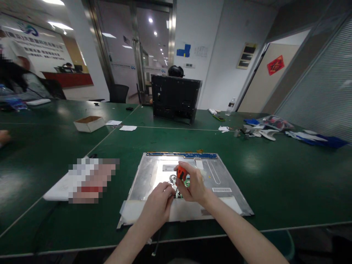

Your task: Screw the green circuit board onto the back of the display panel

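A flat silver metal panel lies on the green table in front of me, a blue strip along its far edge. My right hand is closed around a screwdriver with an orange handle, held upright over a small green circuit board at the panel's middle. My left hand rests on the panel beside it, fingers pinched together at the screwdriver's tip; what they hold, if anything, is too small to make out.
A black monitor housing stands at the back. A white cardboard box and papers lie left. Blue and white gloves and bags lie right. A white item sits left of the panel. A person is at far left.
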A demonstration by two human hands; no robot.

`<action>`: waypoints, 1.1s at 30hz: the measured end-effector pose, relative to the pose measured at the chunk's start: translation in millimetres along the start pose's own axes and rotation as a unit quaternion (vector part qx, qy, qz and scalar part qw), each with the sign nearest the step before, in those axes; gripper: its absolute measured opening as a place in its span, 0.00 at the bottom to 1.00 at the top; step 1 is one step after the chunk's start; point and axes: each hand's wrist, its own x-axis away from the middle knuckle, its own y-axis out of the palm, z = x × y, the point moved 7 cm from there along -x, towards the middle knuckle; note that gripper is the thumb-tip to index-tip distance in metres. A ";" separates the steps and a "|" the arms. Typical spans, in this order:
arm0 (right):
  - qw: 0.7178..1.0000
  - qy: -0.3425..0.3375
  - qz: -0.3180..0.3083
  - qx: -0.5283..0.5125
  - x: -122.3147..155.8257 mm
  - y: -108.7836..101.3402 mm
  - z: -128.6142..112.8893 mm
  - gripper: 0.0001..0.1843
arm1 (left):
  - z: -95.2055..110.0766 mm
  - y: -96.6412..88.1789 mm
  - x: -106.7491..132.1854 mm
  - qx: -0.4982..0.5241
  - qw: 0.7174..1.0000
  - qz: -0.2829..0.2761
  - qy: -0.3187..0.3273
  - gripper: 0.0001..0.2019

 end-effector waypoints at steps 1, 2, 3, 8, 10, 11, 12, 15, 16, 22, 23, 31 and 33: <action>1.000 0.002 0.005 0.005 0.3 -0.3 -0.4 0.28 | -0.1 -0.4 0.2 0.000 1.000 0.001 -0.001 0.10; 1.000 0.004 0.010 0.007 0.3 -0.6 -0.7 0.28 | -0.3 -0.7 0.6 0.001 1.000 0.003 -0.001 0.10; 1.000 0.006 0.014 0.007 0.3 -0.7 -1.0 0.28 | -0.7 -1.0 0.9 0.001 1.000 0.005 -0.001 0.11; 1.000 0.006 0.024 0.015 -0.8 -0.3 -1.4 0.28 | -1.9 -1.6 3.7 -0.001 1.000 0.007 -0.004 0.10; 1.000 -0.002 0.015 0.015 -0.9 0.6 -2.2 0.27 | -1.8 -1.7 4.9 -0.005 1.000 0.004 -0.004 0.10; 1.000 -0.006 0.008 0.012 -0.9 0.9 -2.7 0.27 | -1.6 -1.8 5.5 -0.007 1.000 0.004 -0.003 0.09; 1.000 -0.010 0.002 0.007 -0.9 1.0 -3.3 0.27 | -1.4 -2.2 6.0 -0.009 1.000 0.006 -0.002 0.09; 1.000 -0.017 -0.016 -0.013 -1.7 0.0 -5.3 0.27 | -0.3 -3.2 6.9 -0.011 1.000 0.015 0.003 0.09; 0.999 -0.016 -0.021 -0.019 -2.1 -0.6 -5.8 0.27 | 0.2 -3.4 7.0 -0.010 1.000 0.016 0.004 0.09; 0.999 -0.014 -0.027 -0.010 -4.6 -0.4 -9.4 0.27 | 2.1 -4.5 6.6 -0.007 1.000 0.021 0.006 0.11; 0.999 -0.019 -0.026 -0.008 -4.6 0.3 -10.8 0.26 | 1.9 -4.8 6.8 -0.005 1.000 0.025 0.006 0.11; 0.999 -0.033 0.012 0.035 -4.4 -0.1 -11.5 0.23 | -1.9 -2.9 8.2 -0.011 1.000 0.026 -0.004 0.11; 0.999 -0.025 0.013 0.045 -4.2 -0.1 -8.4 0.22 | -0.9 -3.5 7.4 -0.011 1.000 0.023 -0.006 0.10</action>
